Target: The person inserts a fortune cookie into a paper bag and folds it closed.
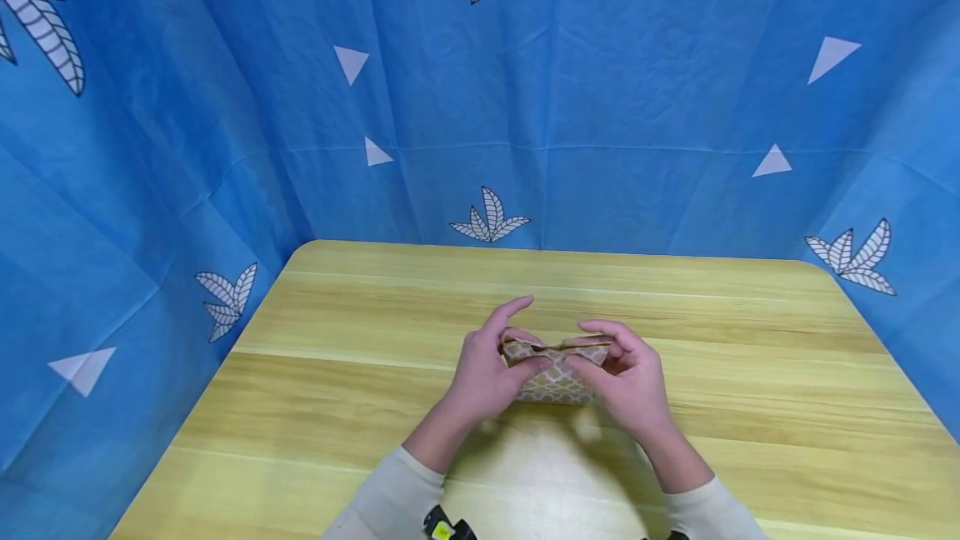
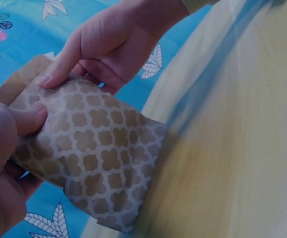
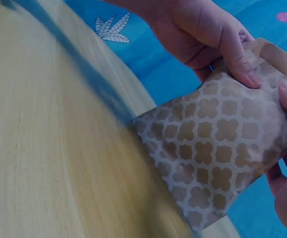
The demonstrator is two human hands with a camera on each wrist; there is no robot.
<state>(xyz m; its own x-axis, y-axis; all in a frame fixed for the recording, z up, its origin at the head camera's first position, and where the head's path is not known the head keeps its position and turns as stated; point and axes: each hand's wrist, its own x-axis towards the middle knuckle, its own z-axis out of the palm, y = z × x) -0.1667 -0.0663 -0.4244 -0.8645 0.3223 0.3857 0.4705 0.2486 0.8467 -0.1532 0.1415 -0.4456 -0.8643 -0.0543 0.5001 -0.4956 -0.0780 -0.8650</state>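
Note:
Both hands hold a small brown paper bag (image 1: 557,382) with a white lattice pattern, just above the table. My left hand (image 1: 487,369) pinches its left side near the top, thumb on the near face and fingers behind. On the opposite side, my right hand (image 1: 633,377) grips it the same way. In the left wrist view the patterned face of the paper bag (image 2: 103,148) looks slightly creased, and a plain brown strip shows past the thumbs. The right wrist view shows the paper bag (image 3: 207,144) with its bottom edge near the table. Its inside is hidden.
The pale wooden table (image 1: 300,407) spreads out on all sides of the hands. A blue curtain (image 1: 637,107) with white leaves and triangles hangs behind it and at both sides. Dark wrist gear (image 1: 447,526) shows by the left sleeve.

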